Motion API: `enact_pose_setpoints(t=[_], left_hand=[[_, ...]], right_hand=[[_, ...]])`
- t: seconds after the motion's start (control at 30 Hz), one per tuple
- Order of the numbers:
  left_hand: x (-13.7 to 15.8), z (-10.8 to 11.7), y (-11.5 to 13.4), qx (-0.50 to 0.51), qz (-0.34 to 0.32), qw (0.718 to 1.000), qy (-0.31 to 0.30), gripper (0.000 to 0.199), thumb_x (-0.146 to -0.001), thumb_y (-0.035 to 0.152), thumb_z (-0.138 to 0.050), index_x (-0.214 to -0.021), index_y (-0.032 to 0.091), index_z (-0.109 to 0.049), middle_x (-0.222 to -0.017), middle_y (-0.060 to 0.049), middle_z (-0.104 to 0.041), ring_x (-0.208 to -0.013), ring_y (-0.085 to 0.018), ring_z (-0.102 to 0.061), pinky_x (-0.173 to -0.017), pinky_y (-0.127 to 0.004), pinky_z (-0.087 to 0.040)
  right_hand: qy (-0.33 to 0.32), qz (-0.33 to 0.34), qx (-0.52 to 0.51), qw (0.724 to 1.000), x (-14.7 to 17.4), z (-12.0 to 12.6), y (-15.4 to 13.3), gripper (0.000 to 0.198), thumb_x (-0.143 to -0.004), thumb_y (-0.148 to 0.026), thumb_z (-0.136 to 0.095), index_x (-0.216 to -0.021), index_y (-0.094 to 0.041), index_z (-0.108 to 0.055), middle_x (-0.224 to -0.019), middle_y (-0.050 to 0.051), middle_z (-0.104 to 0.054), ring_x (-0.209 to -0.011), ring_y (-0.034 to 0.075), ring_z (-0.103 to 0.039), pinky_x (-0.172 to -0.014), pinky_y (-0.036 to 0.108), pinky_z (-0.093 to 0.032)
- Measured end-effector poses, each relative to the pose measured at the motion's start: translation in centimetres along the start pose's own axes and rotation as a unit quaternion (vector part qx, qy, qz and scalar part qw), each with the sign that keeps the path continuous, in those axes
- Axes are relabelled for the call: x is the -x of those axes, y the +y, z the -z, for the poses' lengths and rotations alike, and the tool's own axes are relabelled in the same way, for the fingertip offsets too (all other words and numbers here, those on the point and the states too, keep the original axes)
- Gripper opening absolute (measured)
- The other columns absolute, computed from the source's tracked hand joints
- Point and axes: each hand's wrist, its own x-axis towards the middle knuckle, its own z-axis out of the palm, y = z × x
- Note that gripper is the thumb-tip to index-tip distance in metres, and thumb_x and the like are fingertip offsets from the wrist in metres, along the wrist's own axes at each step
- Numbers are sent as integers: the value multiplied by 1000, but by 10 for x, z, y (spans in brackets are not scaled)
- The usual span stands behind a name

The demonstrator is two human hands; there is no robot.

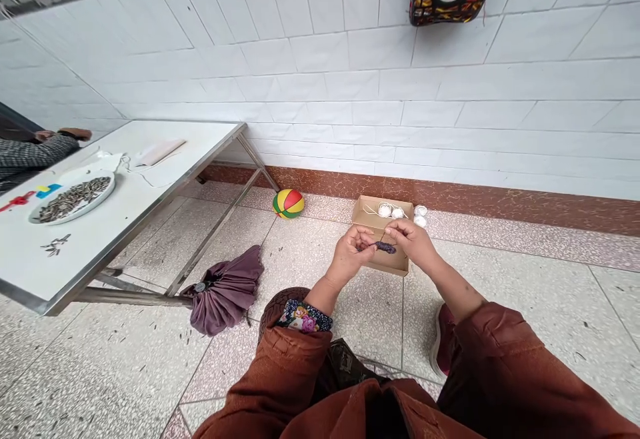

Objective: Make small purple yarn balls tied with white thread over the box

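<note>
While the left hand (pixel 354 250) is pinching the left end of a small dark-purple yarn bundle (pixel 386 247), lying crosswise right of frame centre, the right hand (pixel 410 237) is gripping a thin dark strand (pixel 383 234) above.

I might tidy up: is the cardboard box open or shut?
Open: the cardboard box shows its inside, with white balls lying in it.

One dark purple bundle (pixel 385 248) in left hand (pixel 351 252), strand (pixel 383 234) pinched by right hand (pixel 413 239), over one cardboard box (pixel 384 264) (white balls (pixel 385 210) inside); one multicoloured ball (pixel 289 204) near one bench (pixel 100 242) bearing a plate (pixel 103 196).
</note>
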Motion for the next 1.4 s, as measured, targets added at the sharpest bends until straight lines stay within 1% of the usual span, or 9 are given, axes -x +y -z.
enact_pose_setpoints(t=[0.13, 0.27, 0.37, 0.57, 0.73, 0.9, 1.1, 1.23, 1.4], left_hand=[[-4, 2, -1, 66, 27, 997, 42, 37, -70, 25, -78, -100, 19, -57, -74, 4, -65, -65, -9, -58, -66, -22, -44], [-6, 2, -8, -7, 11, 992, 124, 35, -70, 14, -73, -100, 20, -58, -71, 6, -62, -63, -9, -56, -65, -22, -44], [-4, 4, -12, -95, -29, 985, 141, 34, -71, 7, -69, -102, 21, -62, -73, 5, -63, -66, -11, -58, -70, -25, -47], [0, 7, -11, -161, -67, 982, 78, 36, -73, 6, -67, -105, 22, -65, -77, 3, -64, -70, -13, -59, -75, -28, -48], [4, 7, -2, -50, -28, 998, 11, 31, -74, 15, -72, -104, 19, -63, -75, 2, -64, -67, -11, -57, -68, -24, -45], [-3, 10, 3, 69, 4, 996, 59, 36, -72, 23, -75, -104, 19, -58, -70, 6, -61, -62, -9, -55, -64, -21, -41], [-14, 12, -4, -8, -7, 987, 159, 34, -67, 14, -71, -99, 20, -59, -66, 8, -57, -59, -9, -53, -63, -21, -41], [-9, 7, -5, -74, -26, 991, 109, 37, -68, 12, -70, -103, 19, -63, -70, 6, -61, -63, -9, -54, -66, -23, -43], [-4, -3, 2, 0, -7, 1000, 4, 39, -71, 18, -73, -107, 19, -60, -73, 5, -62, -62, -9, -53, -63, -23, -41]], right_hand=[[-40, -52, -4, 998, 14, -24, 2, 24, -98, -37, -52, -90, -22, -69, -80, 3, -71, -72, 20, -65, -68, 32, -51], [-120, 38, 57, 990, 34, -42, -12, 21, -99, -29, -51, -101, -23, -70, -94, 7, -74, -87, 22, -69, -76, 34, -53], [-163, 115, 73, 977, 37, -36, -24, 22, -102, -30, -50, -100, -23, -71, -94, 8, -73, -86, 23, -69, -78, 35, -53], [-68, 96, 43, 992, 9, -6, -25, 28, -101, -40, -52, -91, -24, -73, -83, 6, -70, -80, 22, -65, -75, 35, -52], [28, 13, 12, 999, -5, -13, -7, 30, -98, -45, -55, -82, -23, -68, -79, 4, -69, -75, 21, -63, -73, 34, -51], [-27, 2, 45, 999, 10, -39, 3, 29, -100, -39, -48, -86, -23, -67, -78, 4, -70, -73, 22, -66, -69, 34, -51], [-133, 111, 49, 984, 27, -36, -27, 23, -103, -32, -48, -100, -24, -70, -95, 6, -75, -89, 22, -70, -81, 35, -54], [-48, 84, 54, 994, 12, -5, -36, 23, -101, -36, -54, -94, -24, -72, -89, 7, -72, -83, 23, -67, -78, 35, -52], [7, -1, 84, 996, 2, 5, -11, 19, -98, -30, -55, -90, -23, -71, -86, 6, -71, -85, 24, -65, -78, 36, -50]])
